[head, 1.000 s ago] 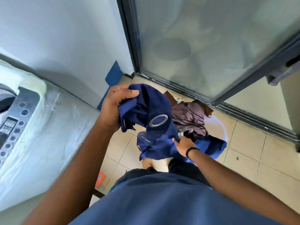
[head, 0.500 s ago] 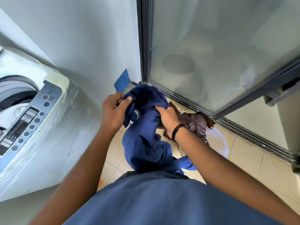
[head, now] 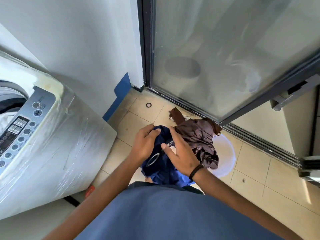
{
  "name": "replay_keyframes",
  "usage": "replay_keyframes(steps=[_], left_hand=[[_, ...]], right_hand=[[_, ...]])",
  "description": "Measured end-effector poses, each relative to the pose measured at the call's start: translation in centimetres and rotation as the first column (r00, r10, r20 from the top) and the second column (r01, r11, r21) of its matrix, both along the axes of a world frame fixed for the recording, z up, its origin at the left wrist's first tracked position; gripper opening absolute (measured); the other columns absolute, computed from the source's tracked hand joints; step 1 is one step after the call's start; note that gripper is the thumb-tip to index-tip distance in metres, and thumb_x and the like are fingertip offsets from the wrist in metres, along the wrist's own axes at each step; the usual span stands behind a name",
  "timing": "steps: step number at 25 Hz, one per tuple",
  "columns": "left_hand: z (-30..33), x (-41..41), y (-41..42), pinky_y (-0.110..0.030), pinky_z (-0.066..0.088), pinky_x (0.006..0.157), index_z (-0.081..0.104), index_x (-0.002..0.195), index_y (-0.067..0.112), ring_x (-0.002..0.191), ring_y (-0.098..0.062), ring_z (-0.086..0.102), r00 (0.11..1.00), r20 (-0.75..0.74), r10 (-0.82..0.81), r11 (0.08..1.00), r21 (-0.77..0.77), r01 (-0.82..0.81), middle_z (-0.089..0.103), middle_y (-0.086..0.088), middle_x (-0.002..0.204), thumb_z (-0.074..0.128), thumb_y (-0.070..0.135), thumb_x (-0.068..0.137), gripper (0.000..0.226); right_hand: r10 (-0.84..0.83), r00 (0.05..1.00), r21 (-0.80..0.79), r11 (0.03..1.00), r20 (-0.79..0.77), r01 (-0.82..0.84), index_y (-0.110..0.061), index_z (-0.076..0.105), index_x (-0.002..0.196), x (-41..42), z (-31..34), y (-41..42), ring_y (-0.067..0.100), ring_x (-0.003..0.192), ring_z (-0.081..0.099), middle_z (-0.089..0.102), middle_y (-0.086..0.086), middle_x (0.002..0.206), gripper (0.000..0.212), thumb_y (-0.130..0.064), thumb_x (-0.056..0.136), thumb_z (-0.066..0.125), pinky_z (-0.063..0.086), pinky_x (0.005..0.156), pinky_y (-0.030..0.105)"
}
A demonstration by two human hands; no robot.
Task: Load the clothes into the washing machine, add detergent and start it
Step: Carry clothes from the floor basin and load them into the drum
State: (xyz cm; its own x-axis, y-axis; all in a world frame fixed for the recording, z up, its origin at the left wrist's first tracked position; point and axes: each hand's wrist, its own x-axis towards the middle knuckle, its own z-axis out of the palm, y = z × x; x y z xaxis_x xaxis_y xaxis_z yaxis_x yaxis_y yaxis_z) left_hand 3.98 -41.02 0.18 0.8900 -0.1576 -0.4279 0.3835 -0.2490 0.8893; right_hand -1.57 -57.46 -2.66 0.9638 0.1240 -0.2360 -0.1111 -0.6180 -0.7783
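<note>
The navy garment (head: pixel 160 163) hangs bunched between both hands at centre frame, above the tiled floor (head: pixel 270 172). The left hand (head: pixel 144 144) pinches its top edge, thumb against curled fingers. The right hand (head: pixel 180 158) lies on the cloth with fingers spread and nearly straight. At 2 o'clock from the hands, brown clothes (head: pixel 197 137) heap over a pale basin (head: pixel 225 153). The washing machine (head: pixel 52 144), wrapped in plastic film, stands at 9 o'clock, its lid open.

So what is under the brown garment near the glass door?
The brown garment lies over a pale round basin, with its rim showing on the right. The basin's inside is hidden by the garment and the blue garment.
</note>
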Motion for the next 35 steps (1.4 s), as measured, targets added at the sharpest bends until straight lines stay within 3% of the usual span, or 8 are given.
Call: replay_keyframes(steps=[5,9,15,18,21,24,28,35], left_hand=[[3.1,2.3,-0.3,-0.043,0.046,0.069,0.055,0.098,-0.013,0.076,-0.034,0.056,0.988,-0.063,0.143,0.949,-0.275,-0.155,0.061,-0.033,0.086,0.055,0.017,0.104,0.030],[4.3,3.9,-0.5,-0.036,0.054,0.077,0.059,0.111,0.000,0.084,-0.025,0.067,0.984,0.053,0.172,0.943,-0.298,-0.148,0.069,-0.018,0.095,0.052,0.012,0.106,0.015],[1.9,3.1,2.0,-0.029,0.035,0.112,0.041,0.147,0.040,0.138,-0.003,0.041,0.868,0.483,-0.115,0.960,0.278,-0.027,0.046,0.018,0.149,0.078,0.049,0.083,0.074],[-0.3,1.0,1.6,-0.040,0.030,0.121,0.031,0.155,0.040,0.148,-0.011,0.030,0.866,0.335,-0.371,0.913,0.300,0.276,0.032,0.007,0.162,0.085,0.060,0.066,0.106],[-2.6,-1.3,0.3,-0.043,0.038,0.117,0.025,0.156,0.042,0.145,-0.015,0.039,0.807,0.250,-0.535,0.824,0.365,0.433,0.037,0.007,0.161,0.087,0.052,0.062,0.114],[-3.6,-1.9,0.0,-0.044,0.054,0.091,0.061,0.130,0.019,0.104,-0.013,0.068,0.908,0.264,-0.325,0.934,0.237,0.266,0.073,0.002,0.115,0.075,0.027,0.074,0.059],[-3.8,-0.8,0.6,-0.039,0.055,0.075,0.075,0.100,0.013,0.076,-0.009,0.064,0.988,0.117,-0.102,0.992,0.085,0.092,0.075,0.001,0.083,0.066,0.011,0.082,0.020],[-0.9,0.1,1.0,-0.032,0.055,0.064,0.070,0.102,0.005,0.081,-0.023,0.074,0.901,-0.328,0.284,0.939,-0.093,-0.330,0.077,-0.008,0.084,0.065,-0.005,0.076,0.028]], right_hand=[[-0.067,0.984,-0.031,0.997,0.165,0.073,-0.019,0.035,0.152,1.1,0.5,-0.1,-0.009,0.122,0.040,0.043,-0.020,0.136,0.051,-0.040,0.106,0.041,0.033,0.102,0.010],[-0.261,0.939,0.096,0.965,0.223,0.246,-0.016,0.042,0.078,3.8,1.5,0.3,0.011,0.054,0.035,0.043,-0.002,0.060,0.031,-0.027,0.107,0.046,0.030,0.052,0.038],[-0.717,0.695,0.160,0.680,-0.063,0.716,-0.008,0.055,0.082,6.3,0.4,-0.5,0.020,0.070,0.052,0.057,0.006,0.077,0.026,-0.025,0.102,0.053,0.042,0.065,0.038],[-0.781,0.559,0.254,0.501,-0.280,0.827,-0.012,0.061,0.113,5.9,0.7,0.0,0.017,0.086,0.062,0.065,0.005,0.104,0.015,-0.015,0.098,0.059,0.048,0.073,0.024],[-0.685,0.615,0.307,0.534,-0.389,0.788,-0.013,0.067,0.096,5.7,2.4,1.4,0.019,0.092,0.064,0.069,0.008,0.105,0.011,-0.006,0.096,0.059,0.053,0.079,0.025],[-0.576,0.759,0.281,0.707,-0.304,0.649,-0.016,0.069,0.078,5.1,4.2,2.0,0.020,0.087,0.065,0.071,0.003,0.088,0.019,-0.010,0.094,0.061,0.055,0.087,0.038],[-0.204,0.975,-0.170,0.962,0.082,0.216,-0.023,0.058,0.125,1.8,3.7,2.6,0.024,0.107,0.058,0.058,0.003,0.120,0.049,-0.058,0.092,0.054,0.051,0.090,0.039],[0.314,0.857,-0.460,0.882,0.410,-0.103,-0.021,0.012,0.160,0.3,1.1,0.3,0.037,0.154,0.004,0.003,0.017,0.167,0.108,-0.071,0.080,0.064,0.028,0.117,0.058]])
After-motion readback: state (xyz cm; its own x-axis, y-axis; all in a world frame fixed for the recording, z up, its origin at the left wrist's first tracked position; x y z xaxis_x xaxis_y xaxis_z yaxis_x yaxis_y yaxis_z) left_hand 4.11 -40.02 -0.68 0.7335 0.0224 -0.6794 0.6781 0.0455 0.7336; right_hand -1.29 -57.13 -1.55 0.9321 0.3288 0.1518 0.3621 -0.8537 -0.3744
